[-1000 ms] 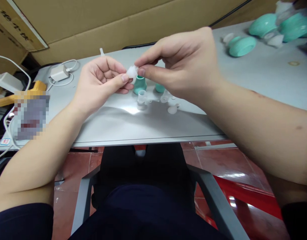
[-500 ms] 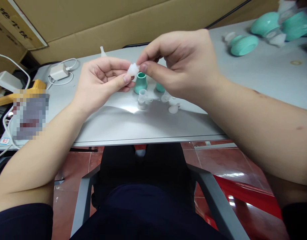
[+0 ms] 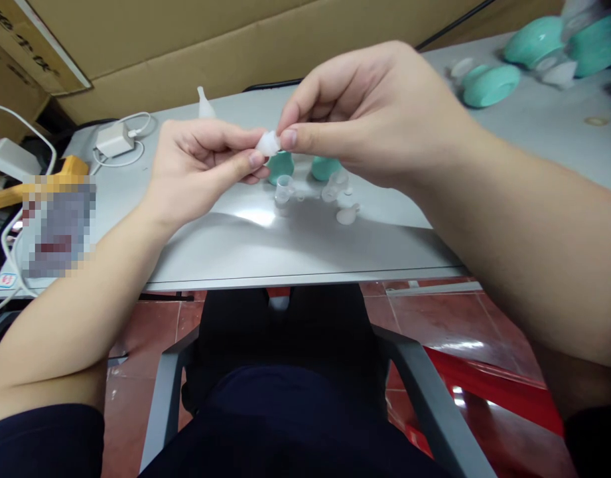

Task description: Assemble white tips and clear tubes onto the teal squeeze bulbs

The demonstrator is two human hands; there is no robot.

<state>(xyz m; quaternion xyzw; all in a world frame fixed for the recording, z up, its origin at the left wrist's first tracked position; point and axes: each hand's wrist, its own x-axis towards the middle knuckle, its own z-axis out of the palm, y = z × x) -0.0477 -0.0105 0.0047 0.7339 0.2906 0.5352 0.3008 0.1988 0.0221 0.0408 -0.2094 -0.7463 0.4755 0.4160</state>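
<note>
A small whitish, soft-looking silicone tip [image 3: 269,143] is held above the table between both hands. My left hand [image 3: 200,156] pinches its left side between thumb and index finger. On its right end, the thumb and index finger of my right hand [image 3: 369,113] are closed. Just behind and below the tip stands a green bulb-shaped piece [image 3: 281,169], its top covered. A second green piece [image 3: 326,168] is partly hidden by my right hand. In front of them are a clear plastic cup-like part [image 3: 284,189], another clear part [image 3: 334,189] and a flat whitish disc with a tab [image 3: 347,214].
A white nozzle [image 3: 204,104] stands behind my left hand. Several green bulbs [image 3: 491,85] with whitish parts lie at the back right. To the left are a white charger [image 3: 115,140] with its cable, a yellow tool [image 3: 66,174] and a blurred-out object [image 3: 61,229]. Cardboard [image 3: 186,53] walls the back.
The silicone tip has shifted slightly right and down and now covers the nearer green piece's opening. My right hand's wrist has risen a little, showing more of the second green piece.
</note>
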